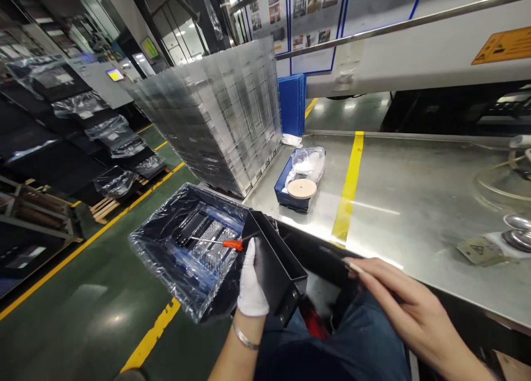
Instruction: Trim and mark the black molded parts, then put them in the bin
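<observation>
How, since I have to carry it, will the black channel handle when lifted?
The black channel looks stiff: straight folded edges, no sag by the gloved left hand. It is probably light, as that hand seems to bear it alone, but its smooth face may slip.

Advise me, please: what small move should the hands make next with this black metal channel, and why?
Probably the bare right hand should close firmly around the black metal channel. The white-gloved left hand grips it near one end, while the right fingertips seem only to touch the far part. A second firm hold would likely steady it above the plastic-lined bin.
</observation>
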`<state>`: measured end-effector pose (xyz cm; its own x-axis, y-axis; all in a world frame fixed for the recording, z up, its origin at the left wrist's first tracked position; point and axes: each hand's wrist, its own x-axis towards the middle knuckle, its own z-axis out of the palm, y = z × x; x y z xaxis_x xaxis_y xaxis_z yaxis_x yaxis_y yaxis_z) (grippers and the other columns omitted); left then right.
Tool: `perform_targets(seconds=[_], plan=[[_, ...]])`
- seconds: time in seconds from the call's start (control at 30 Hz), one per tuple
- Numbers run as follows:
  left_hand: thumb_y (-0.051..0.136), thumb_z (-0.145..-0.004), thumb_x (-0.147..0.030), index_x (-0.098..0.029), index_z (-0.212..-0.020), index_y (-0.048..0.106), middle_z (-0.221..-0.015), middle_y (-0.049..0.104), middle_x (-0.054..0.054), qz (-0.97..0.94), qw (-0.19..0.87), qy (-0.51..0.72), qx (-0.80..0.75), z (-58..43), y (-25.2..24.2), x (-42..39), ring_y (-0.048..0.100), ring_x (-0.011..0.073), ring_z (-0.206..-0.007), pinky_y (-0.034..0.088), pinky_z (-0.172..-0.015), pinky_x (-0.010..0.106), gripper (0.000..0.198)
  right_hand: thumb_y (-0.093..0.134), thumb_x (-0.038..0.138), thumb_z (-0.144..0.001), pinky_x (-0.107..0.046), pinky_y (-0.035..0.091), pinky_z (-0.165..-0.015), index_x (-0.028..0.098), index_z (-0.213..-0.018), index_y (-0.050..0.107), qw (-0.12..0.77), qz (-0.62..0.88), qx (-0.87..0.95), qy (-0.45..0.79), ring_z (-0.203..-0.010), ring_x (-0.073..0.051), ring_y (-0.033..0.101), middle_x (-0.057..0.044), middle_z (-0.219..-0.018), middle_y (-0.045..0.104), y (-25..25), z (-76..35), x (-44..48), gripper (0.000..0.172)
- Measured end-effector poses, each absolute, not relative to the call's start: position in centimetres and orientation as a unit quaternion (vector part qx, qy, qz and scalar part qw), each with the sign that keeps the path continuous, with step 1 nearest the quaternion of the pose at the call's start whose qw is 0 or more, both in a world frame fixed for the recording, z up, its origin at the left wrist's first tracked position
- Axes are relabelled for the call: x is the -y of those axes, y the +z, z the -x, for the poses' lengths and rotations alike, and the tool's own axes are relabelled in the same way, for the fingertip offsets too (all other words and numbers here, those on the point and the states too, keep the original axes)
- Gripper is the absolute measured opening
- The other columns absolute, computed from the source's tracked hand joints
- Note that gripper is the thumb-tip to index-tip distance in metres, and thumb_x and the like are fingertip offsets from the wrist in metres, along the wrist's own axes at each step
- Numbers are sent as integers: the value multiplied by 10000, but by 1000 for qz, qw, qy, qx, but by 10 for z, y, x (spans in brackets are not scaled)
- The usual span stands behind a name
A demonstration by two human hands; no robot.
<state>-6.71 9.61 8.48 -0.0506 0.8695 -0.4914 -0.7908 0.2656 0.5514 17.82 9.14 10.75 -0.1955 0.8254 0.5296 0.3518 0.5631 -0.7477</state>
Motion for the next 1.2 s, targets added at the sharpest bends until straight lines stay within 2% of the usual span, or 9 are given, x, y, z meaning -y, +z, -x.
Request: perform_targets(seconds=[0.07,0.17,0.33,0.57,0.67,0.8,0.93,1.07,1.2], plan=[[919,-529,-571,-258,-905,788,-1056,773,-35,-45,691,607,-390,68,83,-95,522,195,-1354,356,-1170,210,506,560,286,-987,-179,573,-646,290,-972,752,436,369,757,318,-742,-143,729,-3,-875,769,112,-174,-84,193],[865,-633,-566,-252,-964,778,-1183,741,-27,-41,711,605,-356,70,78,-92,569,245,-1304,377,-1175,294,465,510,361,-1016,-181,531,-579,243,-813,729,361,339,767,407,-613,-122,666,-2,-726,726,116,-167,-78,321],[752,-792,-501,-207,-1080,768,-1145,756,37,-27,731,610,-304,76,69,-88,629,267,-1222,392,-1163,362,412,484,411,-1027,-195,482,-562,207,-749,695,260,300,785,475,-568,-113,615,-3,-643,668,119,-166,-79,405],[703,-877,-372,-164,-998,793,-1032,783,32,15,724,633,-275,78,66,-89,703,240,-1081,423,-1132,334,256,477,435,-1027,-208,496,-593,205,-766,704,266,310,777,479,-599,-128,636,-23,-677,693,114,-166,-75,416],[640,-935,-302,-201,-970,793,-1002,788,-3,54,668,660,-340,80,65,-89,735,146,-943,449,-1074,237,187,528,451,-1001,-204,520,-618,223,-769,717,248,313,771,496,-624,-136,662,-14,-698,711,115,-171,-74,375],[711,-883,-253,-201,-872,795,-901,793,-18,54,650,659,-373,75,59,-85,735,107,-863,457,-1037,190,99,614,490,-936,-188,496,-526,204,-659,655,354,387,711,469,-554,-129,617,-2,-611,651,109,-166,-85,401],[877,-684,-465,-198,-939,791,-952,788,13,-85,758,583,-281,53,56,-79,731,179,-920,439,-1101,287,379,682,531,-879,-194,500,-532,205,-735,663,489,427,643,406,-575,-133,615,-3,-640,652,102,-139,-102,357],[834,-713,-544,-171,-1013,786,-1018,776,81,-138,811,519,-233,35,57,-78,695,249,-1075,428,-1115,356,480,641,545,-904,-224,518,-570,208,-698,620,534,402,636,387,-609,-141,614,-18,-673,645,101,-115,-110,396],[815,-752,-514,-163,-1081,766,-1086,760,91,-158,819,501,-231,34,59,-80,669,253,-1121,424,-1101,358,483,629,492,-926,-225,504,-558,215,-667,549,565,393,625,369,-589,-130,578,-4,-646,598,97,-109,-112,388]])
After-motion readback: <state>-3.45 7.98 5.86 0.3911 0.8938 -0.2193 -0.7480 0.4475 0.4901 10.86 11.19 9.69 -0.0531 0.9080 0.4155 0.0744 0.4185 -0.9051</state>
